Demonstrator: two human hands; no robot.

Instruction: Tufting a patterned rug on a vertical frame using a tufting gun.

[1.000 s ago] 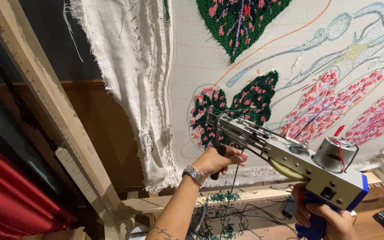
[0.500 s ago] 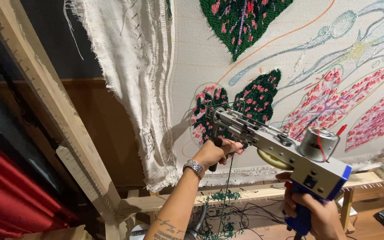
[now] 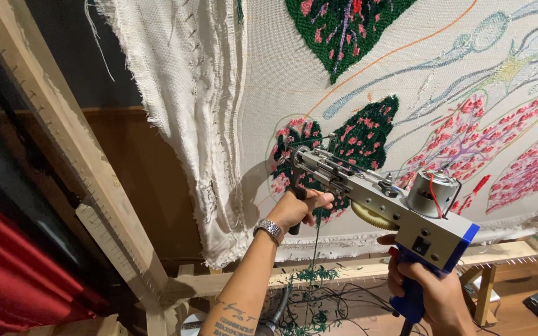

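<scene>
Gripping the front handle of a tufting gun (image 3: 381,202), the left hand (image 3: 297,210) sits just below centre in the head view, fingers curled shut around the dark grip, a metal wristwatch (image 3: 269,229) on its wrist and a tattoo on the forearm toward six o'clock. At about five o'clock the right hand (image 3: 434,292) is wrapped tight around the gun's blue rear handle, fingers closed on it. The gun itself runs from centre out toward four o'clock, grey body with a round silver motor and a yellow gear, its needle end pressed against the stretched backing cloth (image 3: 281,74) at a dark green leaf with pink flecks (image 3: 344,146). A strand of green yarn (image 3: 314,249) hangs from the gun down to six o'clock, where loose yarn and dark cables lie tangled. More tufted shapes spread across the cloth: a green leaf at twelve o'clock, pink leaves at three o'clock. Frayed cloth edges (image 3: 182,112) drape at eleven o'clock over a wooden frame (image 3: 70,162) slanting through nine o'clock, with red fabric (image 3: 14,261) at eight o'clock.
</scene>
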